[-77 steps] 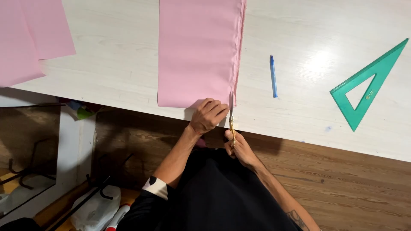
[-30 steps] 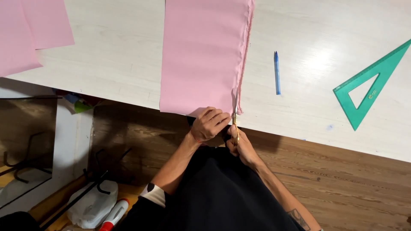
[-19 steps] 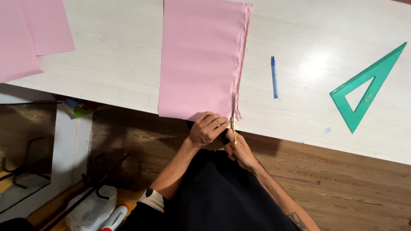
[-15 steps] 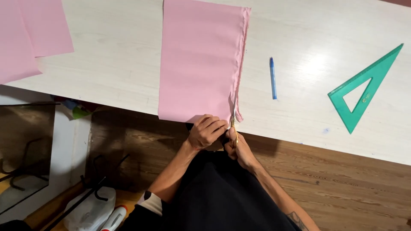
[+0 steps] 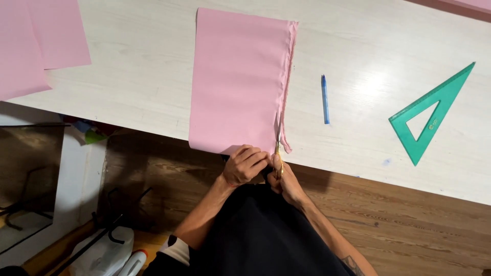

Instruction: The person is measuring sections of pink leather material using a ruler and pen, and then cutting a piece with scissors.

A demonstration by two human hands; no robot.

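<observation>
Scissors [image 5: 278, 153] barely advanced along pink fabric [image 5: 238, 82], right hand [image 5: 284, 179] grasping them, left hand [image 5: 246, 164] pinching fabric's near edge

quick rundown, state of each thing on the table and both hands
pink fabric: flat on the white table, near end at table's edge, partly cut along its right side
scissors: gripped, blades in the fabric
left hand: pinching fabric's near edge
right hand: closed on scissors
blue pen: lying loose
green set square: lying flat
pink sheets: flat, overlapping

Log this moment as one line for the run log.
left hand: holds pink fabric edge | right hand: scissors at strip
</observation>
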